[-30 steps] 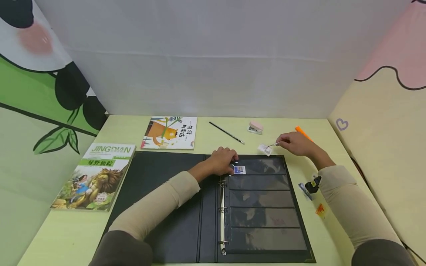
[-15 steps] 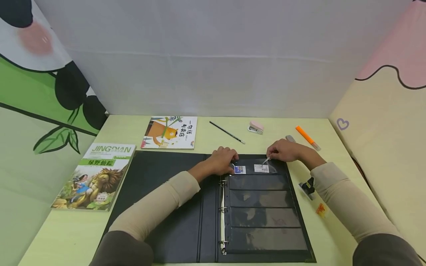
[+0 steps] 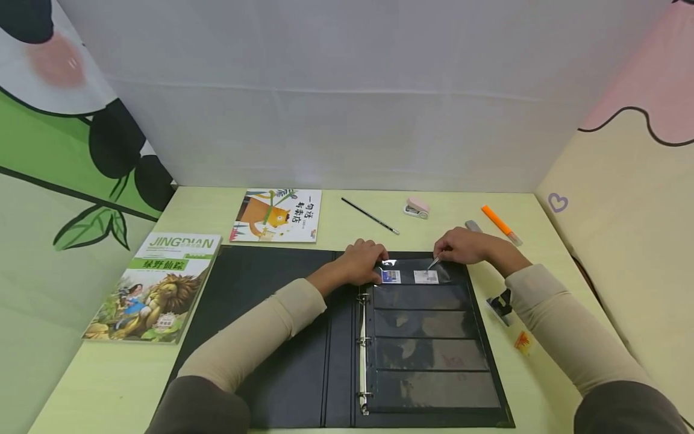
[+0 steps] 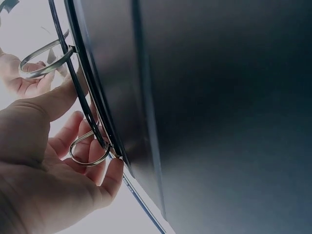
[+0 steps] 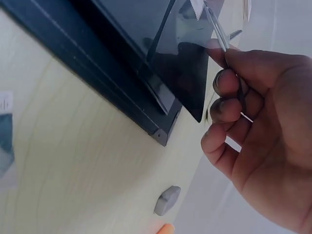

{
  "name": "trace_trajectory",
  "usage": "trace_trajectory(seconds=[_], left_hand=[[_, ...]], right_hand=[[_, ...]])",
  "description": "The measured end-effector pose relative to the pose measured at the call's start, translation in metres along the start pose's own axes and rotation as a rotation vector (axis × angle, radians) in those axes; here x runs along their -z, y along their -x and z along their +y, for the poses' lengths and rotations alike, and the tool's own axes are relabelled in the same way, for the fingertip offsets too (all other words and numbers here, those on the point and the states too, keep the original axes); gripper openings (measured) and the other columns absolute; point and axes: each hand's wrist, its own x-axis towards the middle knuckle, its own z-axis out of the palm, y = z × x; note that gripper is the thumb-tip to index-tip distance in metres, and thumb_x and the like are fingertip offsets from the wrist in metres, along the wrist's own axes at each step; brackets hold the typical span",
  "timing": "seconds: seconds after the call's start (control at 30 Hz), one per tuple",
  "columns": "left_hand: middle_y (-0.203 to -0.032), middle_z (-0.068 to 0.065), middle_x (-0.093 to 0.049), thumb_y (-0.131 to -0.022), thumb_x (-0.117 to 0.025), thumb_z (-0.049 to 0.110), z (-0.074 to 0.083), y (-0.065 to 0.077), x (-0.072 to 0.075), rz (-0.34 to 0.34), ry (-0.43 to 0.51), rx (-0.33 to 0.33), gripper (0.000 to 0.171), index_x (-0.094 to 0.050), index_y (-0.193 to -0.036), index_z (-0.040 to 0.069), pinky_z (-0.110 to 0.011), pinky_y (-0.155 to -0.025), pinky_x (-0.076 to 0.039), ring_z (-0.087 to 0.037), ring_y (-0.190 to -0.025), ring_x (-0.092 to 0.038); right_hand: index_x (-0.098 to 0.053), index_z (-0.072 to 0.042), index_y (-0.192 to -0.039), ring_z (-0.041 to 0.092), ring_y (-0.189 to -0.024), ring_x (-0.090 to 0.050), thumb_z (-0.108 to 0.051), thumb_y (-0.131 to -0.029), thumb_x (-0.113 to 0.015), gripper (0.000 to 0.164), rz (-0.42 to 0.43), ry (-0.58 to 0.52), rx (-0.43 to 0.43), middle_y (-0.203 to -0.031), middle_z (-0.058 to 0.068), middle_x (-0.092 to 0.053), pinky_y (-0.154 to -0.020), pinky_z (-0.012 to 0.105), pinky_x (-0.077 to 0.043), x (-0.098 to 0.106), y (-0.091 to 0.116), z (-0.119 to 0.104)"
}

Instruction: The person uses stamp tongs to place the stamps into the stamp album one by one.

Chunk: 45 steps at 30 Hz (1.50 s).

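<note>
A black ring-binder stamp album (image 3: 271,337) lies spread out, its right side bearing a page (image 3: 434,325) of clear strip pockets. My left hand (image 3: 358,263) grips the page's upper left, near the top ring (image 4: 90,148). Just right of its thumb shows a blue stamp (image 3: 391,276) in the top strip. My right hand (image 3: 465,246) pinches metal tweezers (image 5: 218,30), whose tips reach a whitish stamp (image 3: 426,276) at the same strip. In the right wrist view, a corner of the page stands up from the black cover.
Behind the album are a picture book (image 3: 276,216), a pencil (image 3: 370,216) and a pink stapler (image 3: 416,208). A green-and-white book (image 3: 154,289) lies left. Rightward are a grey eraser (image 3: 473,226), an orange marker (image 3: 501,225), a black object (image 3: 503,303) and an orange-patterned piece (image 3: 523,343).
My right hand has brought the whitish stamp in the tweezers from above the album's top edge down onto the top strip, then stayed nearly still. My left hand has kept its place.
</note>
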Motion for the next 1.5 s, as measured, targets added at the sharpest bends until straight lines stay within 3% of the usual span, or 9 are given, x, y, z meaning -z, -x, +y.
trace_trajectory(seconds=[0.13, 0.2, 0.3, 0.43, 0.63, 0.87, 1.2, 1.5], left_hand=[[-0.131, -0.004, -0.053, -0.087, -0.069, 0.036, 0.002, 0.005, 0.000, 0.013, -0.039, -0.006, 0.049, -0.054, -0.131, 0.019, -0.046, -0.099, -0.038, -0.025, -0.119, -0.045], [-0.133, -0.005, -0.051, -0.089, -0.066, 0.038, 0.004, 0.010, 0.001, 0.024, -0.063, 0.003, 0.049, -0.052, -0.133, 0.020, -0.048, -0.100, -0.036, -0.026, -0.121, -0.044], [-0.134, -0.006, -0.049, -0.092, -0.062, 0.040, 0.009, 0.022, 0.002, 0.039, -0.105, 0.011, 0.048, -0.051, -0.135, 0.021, -0.050, -0.101, -0.033, -0.027, -0.122, -0.043], [-0.131, -0.006, -0.051, -0.091, -0.062, 0.042, 0.017, 0.036, 0.003, 0.065, -0.166, -0.015, 0.049, -0.052, -0.134, 0.021, -0.051, -0.103, -0.032, -0.027, -0.122, -0.044], [-0.128, -0.004, -0.053, -0.090, -0.061, 0.047, 0.025, 0.047, -0.003, 0.108, -0.319, -0.049, 0.050, -0.056, -0.132, 0.019, -0.049, -0.107, -0.031, -0.024, -0.125, -0.043], [-0.136, -0.005, -0.051, -0.087, -0.060, 0.057, 0.040, 0.055, -0.011, 0.048, -0.419, -0.079, 0.063, -0.053, -0.135, 0.017, -0.052, -0.111, -0.028, -0.026, -0.130, -0.042], [-0.125, -0.001, -0.056, -0.083, -0.068, 0.053, 0.046, 0.051, -0.011, 0.060, -0.336, -0.062, 0.054, -0.061, -0.127, 0.022, -0.053, -0.106, -0.032, -0.023, -0.124, -0.046], [-0.117, 0.001, -0.055, -0.074, -0.078, 0.049, 0.038, 0.036, -0.013, -0.044, -0.137, 0.003, 0.051, -0.055, -0.112, 0.025, -0.049, -0.094, -0.033, -0.023, -0.113, -0.045]], right_hand=[[-0.071, -0.015, -0.102, 0.010, -0.077, -0.050, -0.017, -0.097, -0.053, 0.019, 0.056, 0.004, -0.038, -0.090, -0.004, -0.068, -0.074, 0.031, -0.042, 0.004, 0.014, 0.007], [-0.070, -0.013, -0.104, 0.011, -0.073, -0.048, -0.016, -0.097, -0.052, 0.020, 0.101, -0.010, -0.066, -0.085, -0.002, -0.066, -0.072, 0.031, -0.041, 0.006, 0.025, 0.014], [-0.069, -0.010, -0.107, 0.012, -0.068, -0.046, -0.017, -0.098, -0.051, 0.021, 0.162, -0.046, -0.112, -0.080, 0.002, -0.063, -0.068, 0.031, -0.038, 0.008, 0.047, 0.027], [-0.067, -0.008, -0.110, 0.013, -0.071, -0.050, -0.020, -0.099, -0.050, 0.023, 0.211, -0.112, -0.198, -0.089, 0.006, -0.065, -0.067, 0.031, -0.041, 0.006, 0.081, 0.044], [-0.065, -0.005, -0.112, 0.015, -0.076, -0.053, -0.023, -0.100, -0.050, 0.027, 0.221, -0.154, -0.329, -0.091, 0.007, -0.066, -0.065, 0.029, -0.043, -0.006, 0.126, 0.070], [-0.065, -0.004, -0.113, 0.014, -0.077, -0.049, -0.028, -0.100, -0.049, 0.031, 0.214, -0.145, -0.438, -0.094, 0.005, -0.065, -0.063, 0.028, -0.040, -0.019, 0.163, 0.094], [-0.065, 0.001, -0.111, 0.012, -0.077, -0.051, -0.025, -0.100, -0.048, 0.033, 0.226, -0.158, -0.465, -0.091, 0.006, -0.065, -0.064, 0.029, -0.041, -0.030, 0.188, 0.111], [-0.065, -0.003, -0.107, 0.007, -0.073, -0.048, -0.027, -0.101, -0.048, 0.030, 0.255, -0.255, -0.463, -0.085, 0.003, -0.061, -0.062, 0.024, -0.038, -0.050, 0.179, 0.112]])
